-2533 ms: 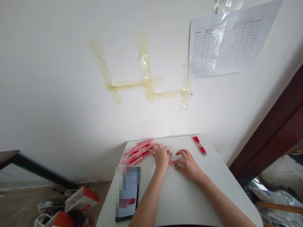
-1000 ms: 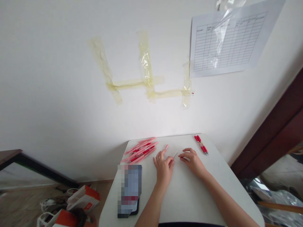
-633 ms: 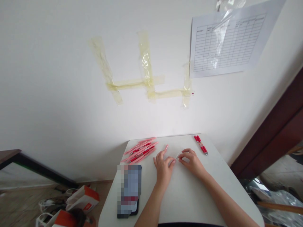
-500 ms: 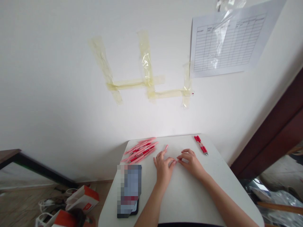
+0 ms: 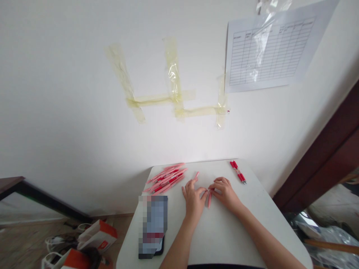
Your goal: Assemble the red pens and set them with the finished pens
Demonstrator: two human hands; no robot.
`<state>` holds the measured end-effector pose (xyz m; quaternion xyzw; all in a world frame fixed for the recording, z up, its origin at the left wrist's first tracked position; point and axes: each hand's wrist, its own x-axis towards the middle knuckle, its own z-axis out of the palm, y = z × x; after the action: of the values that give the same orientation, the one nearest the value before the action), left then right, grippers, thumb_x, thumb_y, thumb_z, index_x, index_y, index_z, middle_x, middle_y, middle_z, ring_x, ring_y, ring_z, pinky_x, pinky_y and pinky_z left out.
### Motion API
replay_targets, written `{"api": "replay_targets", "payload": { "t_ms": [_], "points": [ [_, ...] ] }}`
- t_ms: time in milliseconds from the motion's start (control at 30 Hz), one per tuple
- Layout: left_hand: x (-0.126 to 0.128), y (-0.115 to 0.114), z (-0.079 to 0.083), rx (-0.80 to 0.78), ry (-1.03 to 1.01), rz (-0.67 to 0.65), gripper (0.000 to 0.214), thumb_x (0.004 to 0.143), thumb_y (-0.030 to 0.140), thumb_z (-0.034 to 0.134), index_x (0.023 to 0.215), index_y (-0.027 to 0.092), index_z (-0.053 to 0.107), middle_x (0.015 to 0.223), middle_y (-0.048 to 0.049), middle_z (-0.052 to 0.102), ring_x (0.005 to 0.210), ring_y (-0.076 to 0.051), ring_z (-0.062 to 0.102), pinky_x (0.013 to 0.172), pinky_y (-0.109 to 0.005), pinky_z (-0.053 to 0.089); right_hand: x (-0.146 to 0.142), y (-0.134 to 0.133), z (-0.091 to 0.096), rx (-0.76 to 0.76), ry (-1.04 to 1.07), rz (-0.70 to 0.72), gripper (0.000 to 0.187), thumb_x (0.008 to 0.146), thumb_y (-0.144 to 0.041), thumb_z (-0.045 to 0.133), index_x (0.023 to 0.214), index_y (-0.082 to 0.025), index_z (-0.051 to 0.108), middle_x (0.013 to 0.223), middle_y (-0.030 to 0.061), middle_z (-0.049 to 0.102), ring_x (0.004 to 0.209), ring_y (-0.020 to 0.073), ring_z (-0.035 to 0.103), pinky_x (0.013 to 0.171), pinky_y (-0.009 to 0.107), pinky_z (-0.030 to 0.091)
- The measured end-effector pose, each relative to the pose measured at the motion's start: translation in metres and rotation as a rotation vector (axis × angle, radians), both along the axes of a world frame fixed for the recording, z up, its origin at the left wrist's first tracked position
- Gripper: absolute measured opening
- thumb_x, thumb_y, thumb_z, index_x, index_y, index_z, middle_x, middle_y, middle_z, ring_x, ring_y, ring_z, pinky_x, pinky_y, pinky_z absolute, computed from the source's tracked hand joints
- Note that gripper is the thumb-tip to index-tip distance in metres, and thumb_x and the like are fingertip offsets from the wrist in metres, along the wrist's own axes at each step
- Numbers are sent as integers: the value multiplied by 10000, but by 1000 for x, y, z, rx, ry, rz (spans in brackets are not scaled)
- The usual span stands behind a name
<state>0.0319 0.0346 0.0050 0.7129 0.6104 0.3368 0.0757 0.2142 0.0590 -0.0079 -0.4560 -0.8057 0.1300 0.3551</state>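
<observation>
My left hand (image 5: 194,198) and my right hand (image 5: 226,194) meet fingertip to fingertip over the white table (image 5: 224,235). Both are closed in a pinch near the upper end of a pink pen (image 5: 209,202), whose lower part points toward me between them. Exactly how the fingertips grip it is too small to make out. Another pink pen piece (image 5: 197,174) sticks out beyond the fingers of my left hand, its lower part hidden by them. Left of the hands lies a pile of pink and red pens (image 5: 166,179). Red pens (image 5: 238,172) lie side by side at the back right.
A phone (image 5: 157,220), partly pixelated, lies at the table's left edge. Behind the table rises a white wall (image 5: 84,130) with yellowed tape strips (image 5: 174,74) and a printed sheet (image 5: 269,56). Orange and white bags (image 5: 98,235) stand on the floor at left.
The pink pen now shows between my hands, pointing toward me; before, it was not visible there. My hands have barely shifted, and the pens on the table lie as before.
</observation>
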Motion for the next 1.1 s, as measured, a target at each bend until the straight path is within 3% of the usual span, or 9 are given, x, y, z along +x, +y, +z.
{"api": "replay_targets", "payload": {
  "t_ms": [167, 633, 1100],
  "points": [
    [0, 0, 2, -15, -17, 9, 62, 794, 261, 768, 844, 290, 792, 1359, -69, 588, 1326, -303, 472, 1171, -635, 287, -1, 0, -3, -3, 30, -17, 180, 949, -311, 599, 1030, -298, 759, 1053, 93, 699, 1146, 280, 584, 1002, 492, 457],
    [4, 8, 2, 28, -165, 56, 72, 813, 286, 760, 842, 334, 805, 1288, -44, 650, 1263, -274, 541, 1155, -599, 340, 1, 3, -6, -36, 118, -51, 162, 938, -336, 624, 1022, -294, 755, 1041, 86, 681, 1115, 274, 612, 993, 480, 474],
    [6, 15, -8, 25, -306, 106, 44, 762, 341, 786, 794, 324, 812, 1266, -66, 690, 1236, -320, 578, 1148, -689, 280, -2, 2, -5, 111, 121, -40, 18, 881, -275, 692, 885, -268, 709, 843, 34, 700, 962, 247, 641, 1035, 523, 412]
  ]
}}
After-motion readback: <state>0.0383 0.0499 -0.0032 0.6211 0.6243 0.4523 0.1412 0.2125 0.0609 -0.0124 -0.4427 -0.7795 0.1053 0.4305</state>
